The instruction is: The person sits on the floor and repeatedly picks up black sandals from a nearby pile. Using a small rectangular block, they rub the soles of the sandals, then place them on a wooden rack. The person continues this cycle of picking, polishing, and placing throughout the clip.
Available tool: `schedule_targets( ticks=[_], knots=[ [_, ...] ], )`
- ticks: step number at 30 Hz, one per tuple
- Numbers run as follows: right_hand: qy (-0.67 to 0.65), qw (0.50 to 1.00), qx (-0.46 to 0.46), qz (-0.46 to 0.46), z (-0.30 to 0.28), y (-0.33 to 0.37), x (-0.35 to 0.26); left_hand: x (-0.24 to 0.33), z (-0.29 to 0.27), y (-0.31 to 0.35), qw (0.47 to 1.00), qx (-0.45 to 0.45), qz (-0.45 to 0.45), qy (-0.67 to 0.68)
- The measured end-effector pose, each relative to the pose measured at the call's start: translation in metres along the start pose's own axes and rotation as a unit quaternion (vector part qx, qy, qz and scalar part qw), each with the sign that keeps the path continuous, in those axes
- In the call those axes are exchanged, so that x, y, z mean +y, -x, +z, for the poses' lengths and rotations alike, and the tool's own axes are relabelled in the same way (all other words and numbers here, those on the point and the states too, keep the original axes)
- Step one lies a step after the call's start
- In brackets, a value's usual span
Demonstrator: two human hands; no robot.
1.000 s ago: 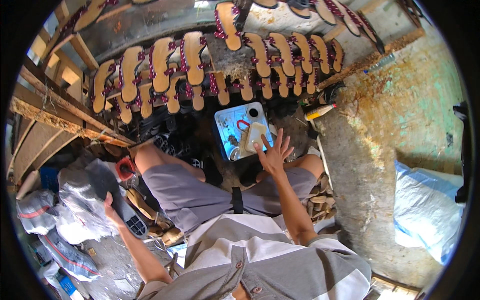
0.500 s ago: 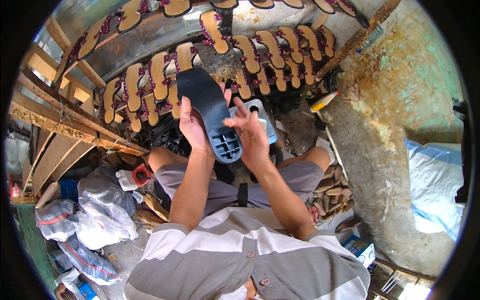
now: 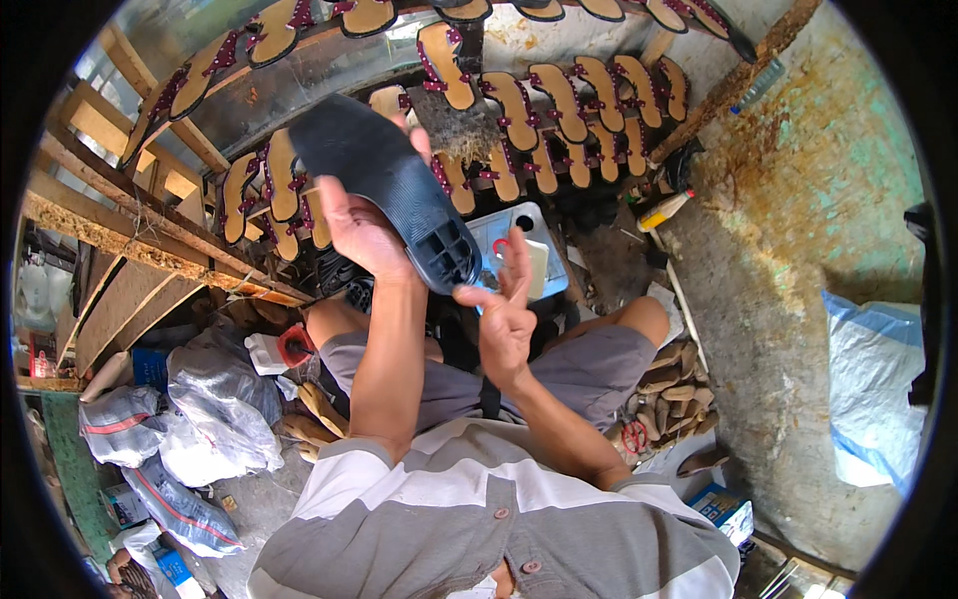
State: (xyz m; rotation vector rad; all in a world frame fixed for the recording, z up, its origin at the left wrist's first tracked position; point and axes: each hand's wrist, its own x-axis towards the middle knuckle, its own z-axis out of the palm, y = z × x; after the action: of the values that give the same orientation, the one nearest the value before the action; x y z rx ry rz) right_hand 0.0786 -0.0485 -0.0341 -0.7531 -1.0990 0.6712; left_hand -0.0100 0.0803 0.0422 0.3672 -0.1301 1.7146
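Observation:
My left hand holds a black shoe sole up in front of me, thumb along its left edge and fingertips over its right edge. The broad toe part points away to the upper left. At the near end, the heel part shows hollow square cells facing up. Just below the heel is my right hand, with thumb and raised fingers spread and others bent. Its thumb tip is close to the heel's rim; whether it touches, I cannot tell. Nothing shows in that hand.
Beyond my knees lies a pale blue container. Rows of tan sandals with dark red straps line the far side. A yellow-labelled bottle, wooden shoe lasts and red-handled scissors lie right; stuffed plastic bags sit left.
The sole has moved up and left, its toe end tilting further left. My right hand has come away from the sole's middle, down toward the heel end. The view has shifted slightly.

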Motion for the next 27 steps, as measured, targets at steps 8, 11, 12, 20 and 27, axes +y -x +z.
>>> schedule_targets(
  ticks=[8, 11, 12, 20, 27],
  knots=[
    [-0.087, 0.963, -0.065, 0.246, -0.049, -0.064, 0.007, 0.034, -0.027, 0.067, 0.910, 0.099, -0.398, 0.059],
    [0.000, 0.968, -0.185, 0.171, -0.074, -0.070, 0.025, 0.032, -0.036, 0.105, 0.889, 0.191, -0.399, 0.119],
    [0.057, 0.967, -0.205, 0.142, -0.082, -0.070, 0.029, 0.031, -0.038, 0.110, 0.903, 0.141, -0.388, 0.118],
    [0.342, 0.918, -0.160, -0.123, -0.098, -0.067, 0.019, 0.039, -0.034, 0.102, 0.924, 0.107, -0.359, 0.073],
    [0.346, 0.926, -0.138, -0.058, -0.083, -0.055, 0.033, 0.024, -0.044, 0.102, 0.928, 0.076, -0.353, 0.090]
  ],
)
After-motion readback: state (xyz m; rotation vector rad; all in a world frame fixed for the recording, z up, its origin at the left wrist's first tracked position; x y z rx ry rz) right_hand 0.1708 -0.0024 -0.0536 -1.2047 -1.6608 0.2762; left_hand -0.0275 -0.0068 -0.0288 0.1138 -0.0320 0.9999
